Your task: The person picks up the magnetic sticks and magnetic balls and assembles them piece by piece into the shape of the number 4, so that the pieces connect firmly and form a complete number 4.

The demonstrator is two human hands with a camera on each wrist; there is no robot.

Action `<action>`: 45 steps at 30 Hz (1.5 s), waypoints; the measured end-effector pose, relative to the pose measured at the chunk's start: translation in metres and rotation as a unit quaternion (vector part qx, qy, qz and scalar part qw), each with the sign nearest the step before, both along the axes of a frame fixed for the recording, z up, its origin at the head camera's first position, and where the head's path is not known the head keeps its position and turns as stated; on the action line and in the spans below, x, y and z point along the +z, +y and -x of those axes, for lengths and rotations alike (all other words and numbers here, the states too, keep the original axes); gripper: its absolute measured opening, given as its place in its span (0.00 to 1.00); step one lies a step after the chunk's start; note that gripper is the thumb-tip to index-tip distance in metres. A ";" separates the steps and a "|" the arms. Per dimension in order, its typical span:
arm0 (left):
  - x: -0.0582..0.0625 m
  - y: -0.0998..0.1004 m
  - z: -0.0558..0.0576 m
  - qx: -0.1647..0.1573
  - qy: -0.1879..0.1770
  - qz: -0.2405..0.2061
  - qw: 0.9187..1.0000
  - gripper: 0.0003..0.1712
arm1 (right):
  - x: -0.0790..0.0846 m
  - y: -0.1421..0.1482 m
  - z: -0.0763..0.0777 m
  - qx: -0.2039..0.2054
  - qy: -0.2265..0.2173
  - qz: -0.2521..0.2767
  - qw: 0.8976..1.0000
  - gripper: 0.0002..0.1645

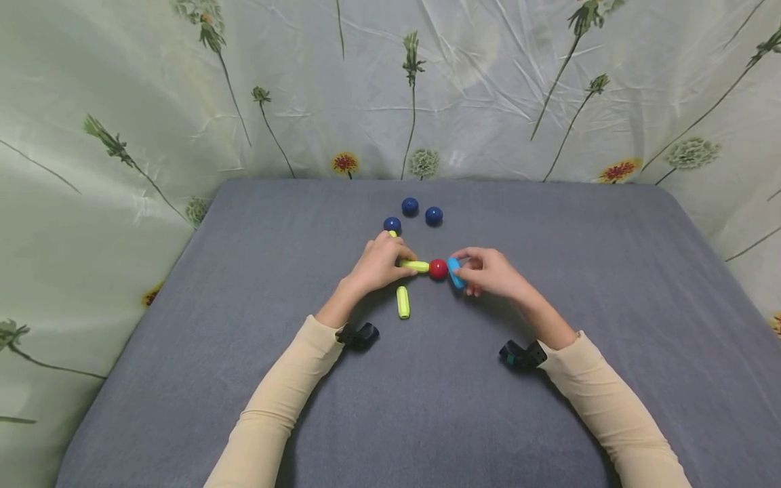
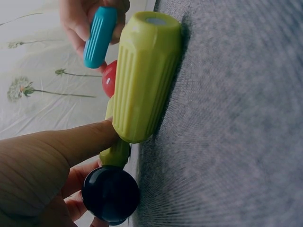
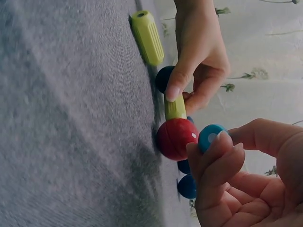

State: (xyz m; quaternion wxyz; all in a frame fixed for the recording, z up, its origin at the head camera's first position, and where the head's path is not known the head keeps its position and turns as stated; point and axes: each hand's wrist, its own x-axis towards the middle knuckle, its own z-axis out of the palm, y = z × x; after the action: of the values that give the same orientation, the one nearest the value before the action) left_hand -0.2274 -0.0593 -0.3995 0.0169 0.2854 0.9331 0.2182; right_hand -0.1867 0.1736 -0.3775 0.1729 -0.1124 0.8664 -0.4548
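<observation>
My left hand pinches a yellow-green ribbed rod between thumb and fingers. At its right end sits a red ball; a dark blue ball shows at the other end in the left wrist view, mostly hidden from the head camera. My right hand holds a short light blue ribbed rod in its fingertips, tilted, right beside the red ball. Nearer me lies a loose yellow-green rod. Another yellow-green piece peeks out behind my left hand.
Beyond the left hand, dark blue balls lie on the grey table: one at the left, one at the back and one at the right. A flowered curtain hangs behind the table's far edge.
</observation>
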 end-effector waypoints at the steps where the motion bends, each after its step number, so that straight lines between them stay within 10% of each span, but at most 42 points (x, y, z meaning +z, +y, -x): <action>1: 0.000 0.000 0.000 0.000 -0.001 -0.001 1.000 0.13 | 0.000 0.001 0.001 -0.003 -0.001 0.001 1.000 0.22; 45: 0.000 0.000 0.001 -0.002 -0.006 0.011 1.000 0.13 | -0.021 -0.023 0.056 -0.132 -0.080 0.071 0.985 0.24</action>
State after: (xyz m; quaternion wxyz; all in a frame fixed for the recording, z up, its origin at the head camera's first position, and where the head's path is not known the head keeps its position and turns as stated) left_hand -0.2283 -0.0593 -0.3991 0.0261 0.2858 0.9347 0.2097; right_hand -0.2431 0.1510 -0.3983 0.1716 0.0279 0.8224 -0.5417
